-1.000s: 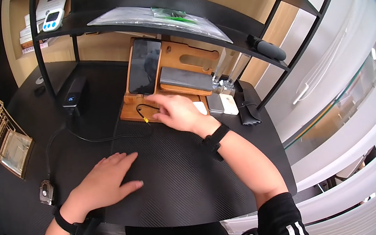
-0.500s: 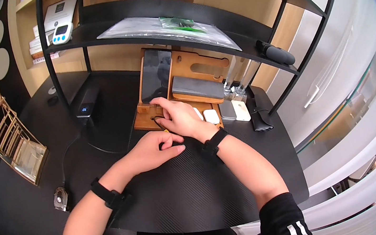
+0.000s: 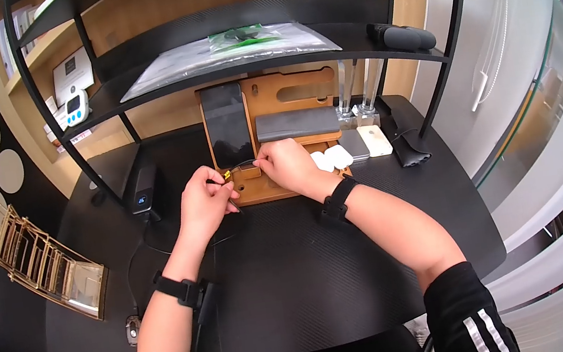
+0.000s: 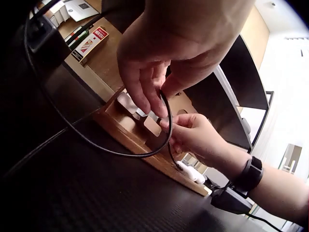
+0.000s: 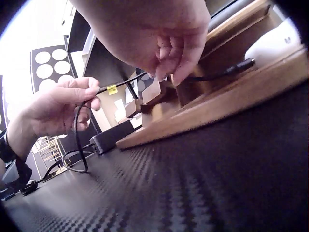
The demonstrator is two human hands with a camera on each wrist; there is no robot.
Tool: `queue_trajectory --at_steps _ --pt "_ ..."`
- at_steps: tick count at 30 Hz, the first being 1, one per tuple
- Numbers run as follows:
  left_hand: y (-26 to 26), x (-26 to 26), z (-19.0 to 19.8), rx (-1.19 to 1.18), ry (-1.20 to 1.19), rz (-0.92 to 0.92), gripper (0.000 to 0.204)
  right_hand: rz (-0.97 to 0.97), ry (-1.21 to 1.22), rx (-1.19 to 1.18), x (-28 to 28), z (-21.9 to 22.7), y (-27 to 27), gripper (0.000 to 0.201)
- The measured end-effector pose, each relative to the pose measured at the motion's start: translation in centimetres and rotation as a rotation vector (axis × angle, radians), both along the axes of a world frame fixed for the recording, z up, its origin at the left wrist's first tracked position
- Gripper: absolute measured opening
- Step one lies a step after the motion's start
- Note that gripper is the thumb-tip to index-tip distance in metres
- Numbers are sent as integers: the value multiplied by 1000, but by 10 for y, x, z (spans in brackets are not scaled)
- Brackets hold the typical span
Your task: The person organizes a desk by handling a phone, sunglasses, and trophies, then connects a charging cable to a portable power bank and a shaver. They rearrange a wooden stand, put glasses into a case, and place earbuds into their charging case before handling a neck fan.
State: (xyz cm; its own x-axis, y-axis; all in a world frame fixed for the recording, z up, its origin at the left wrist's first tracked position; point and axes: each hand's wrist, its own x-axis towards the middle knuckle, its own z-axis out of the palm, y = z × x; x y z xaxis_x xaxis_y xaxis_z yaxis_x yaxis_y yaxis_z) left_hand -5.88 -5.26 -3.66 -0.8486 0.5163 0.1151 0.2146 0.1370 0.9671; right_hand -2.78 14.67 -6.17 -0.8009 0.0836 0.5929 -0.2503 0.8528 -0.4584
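Observation:
My left hand (image 3: 202, 203) pinches a black cable (image 5: 128, 79) between thumb and fingers, just beside the yellow tag (image 5: 112, 89) on it. Farther along the same cable, the fingertips of my right hand (image 3: 291, 167) pinch it. Between the two hands the cable runs nearly straight, and a loop (image 4: 111, 152) of it hangs below the left hand. Past the right fingers the plug end (image 5: 240, 66) sticks out close to a white case (image 5: 275, 43). Both hands are at the front of a wooden desk stand (image 3: 262, 194), which holds a dark phone (image 3: 227, 133) upright.
A grey case (image 3: 296, 124) rests on the stand. To its right lie a cream-coloured box (image 3: 375, 141) and a black pouch (image 3: 407, 151). A power bank (image 3: 144, 188) with a lit display and a gold wire rack (image 3: 48, 259) stand left. A black shelf (image 3: 237, 67) spans above.
My left hand has moved from flat over the desk up to the stand and now pinches the cable. The right hand has drawn the cable end up and right. The head view has shifted.

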Motion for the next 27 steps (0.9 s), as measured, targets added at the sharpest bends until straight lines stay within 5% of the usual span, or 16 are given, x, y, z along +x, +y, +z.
queue_trajectory --at_steps 9,15,27 --pt "20 -7 -3 -645 575 176 13 16 -102 -89 6 -3 5 15" --pt "17 -6 -27 -748 891 121 15 -110 0 -189 40 26 41 15" --pt "10 16 -5 -667 805 22 36 -354 -179 -160 87 2 98 22"
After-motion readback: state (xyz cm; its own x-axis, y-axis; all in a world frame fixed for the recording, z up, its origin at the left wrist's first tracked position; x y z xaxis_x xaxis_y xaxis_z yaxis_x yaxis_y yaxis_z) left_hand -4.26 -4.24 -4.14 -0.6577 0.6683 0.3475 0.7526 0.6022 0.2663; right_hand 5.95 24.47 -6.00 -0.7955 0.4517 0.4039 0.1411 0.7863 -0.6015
